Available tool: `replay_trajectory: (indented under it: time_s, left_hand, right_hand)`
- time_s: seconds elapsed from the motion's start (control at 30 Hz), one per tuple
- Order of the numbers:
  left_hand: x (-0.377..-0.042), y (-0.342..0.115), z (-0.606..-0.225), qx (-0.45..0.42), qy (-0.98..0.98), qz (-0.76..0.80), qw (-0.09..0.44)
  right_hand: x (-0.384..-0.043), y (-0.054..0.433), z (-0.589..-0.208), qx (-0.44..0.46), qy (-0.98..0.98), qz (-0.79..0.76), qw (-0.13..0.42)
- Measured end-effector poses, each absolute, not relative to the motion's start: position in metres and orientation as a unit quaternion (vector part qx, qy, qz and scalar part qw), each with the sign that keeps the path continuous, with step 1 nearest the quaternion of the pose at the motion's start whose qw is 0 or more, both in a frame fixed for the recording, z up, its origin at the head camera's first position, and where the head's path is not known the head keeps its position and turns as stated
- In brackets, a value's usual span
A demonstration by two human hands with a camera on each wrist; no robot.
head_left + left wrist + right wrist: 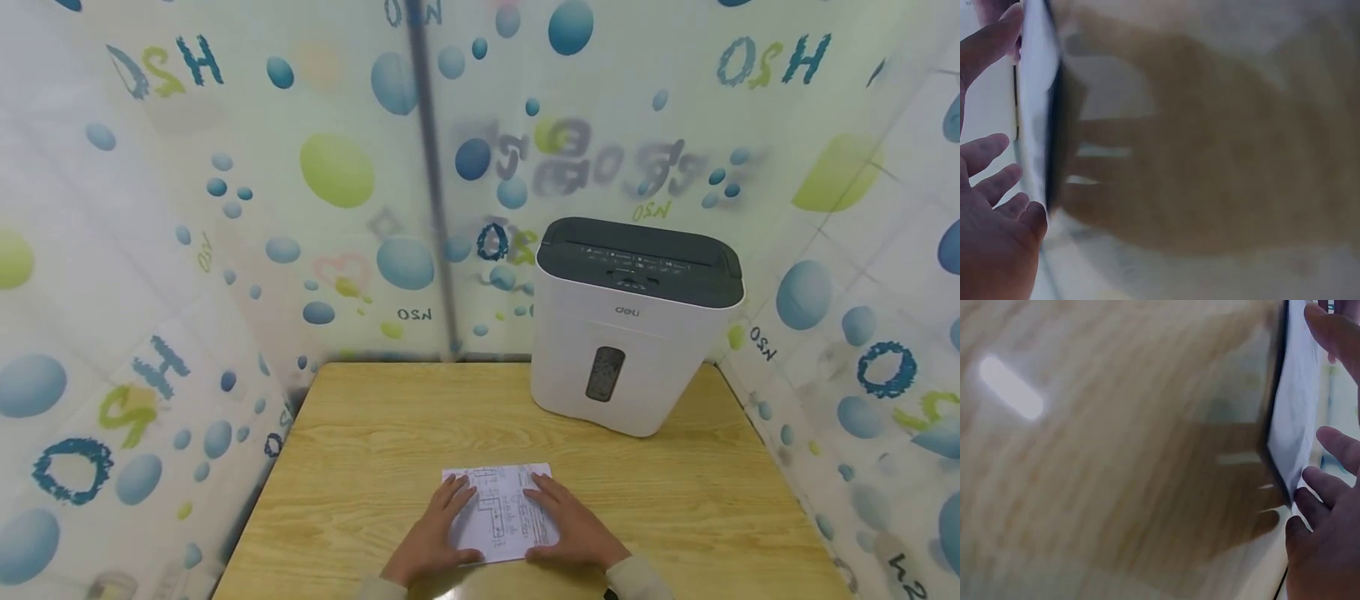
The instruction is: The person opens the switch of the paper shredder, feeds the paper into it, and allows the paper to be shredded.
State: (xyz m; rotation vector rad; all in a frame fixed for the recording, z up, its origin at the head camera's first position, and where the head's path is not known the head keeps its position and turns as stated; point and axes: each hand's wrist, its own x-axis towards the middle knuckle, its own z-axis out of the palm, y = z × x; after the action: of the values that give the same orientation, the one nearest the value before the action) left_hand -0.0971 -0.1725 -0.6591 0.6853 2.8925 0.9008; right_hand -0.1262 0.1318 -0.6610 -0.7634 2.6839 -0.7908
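A white sheet of paper point(501, 515) with printed diagrams and lines of text lies flat near the front of the wooden table. At its left edge rests my left hand point(435, 533), fingers spread and relaxed, thumb by the near corner. Across from it, my right hand point(572, 529) lies along the right edge, its fingertips over the print. Both wrist views catch the sheet at a steep slant: fingers point(999, 184) of the left hand stand along its side, and fingers point(1322, 487) of the right hand along the other.
A white deli paper shredder point(637, 333) with a dark grey top stands at the back right of the table point(390, 425). Curtains point(337, 242) printed with bubbles and letters hang behind and at both sides. The tabletop reflects the hands and a light.
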Motion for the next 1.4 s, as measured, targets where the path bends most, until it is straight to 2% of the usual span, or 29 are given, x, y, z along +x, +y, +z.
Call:
replay_trajectory:
  time_s: [0.17, 0.33, 0.77, 1.03, 1.23, 1.4]
  left_hand:
    - [-0.089, -0.174, -0.667, 0.188, 0.933, 0.302, 0.063]
    - [-0.087, -0.172, -0.669, 0.177, 0.931, 0.313, 0.067]
    - [-0.088, -0.168, -0.667, 0.179, 0.937, 0.295, 0.060]
    - [-0.089, -0.167, -0.669, 0.190, 0.941, 0.277, 0.025]
    - [-0.091, -0.168, -0.670, 0.194, 0.941, 0.278, 0.020]
    - [-0.092, -0.169, -0.669, 0.220, 0.933, 0.284, -0.011]
  right_hand:
    - [-0.124, 0.129, -0.663, -0.260, 0.916, -0.279, 0.124]
    - [-0.122, 0.130, -0.666, -0.270, 0.917, -0.275, 0.104]
    - [-0.122, 0.131, -0.661, -0.262, 0.915, -0.286, 0.114]
    - [-0.122, 0.132, -0.663, -0.275, 0.911, -0.289, 0.103]
    - [-0.124, 0.137, -0.664, -0.275, 0.905, -0.302, 0.118]
    - [-0.126, 0.141, -0.666, -0.283, 0.901, -0.305, 0.123]
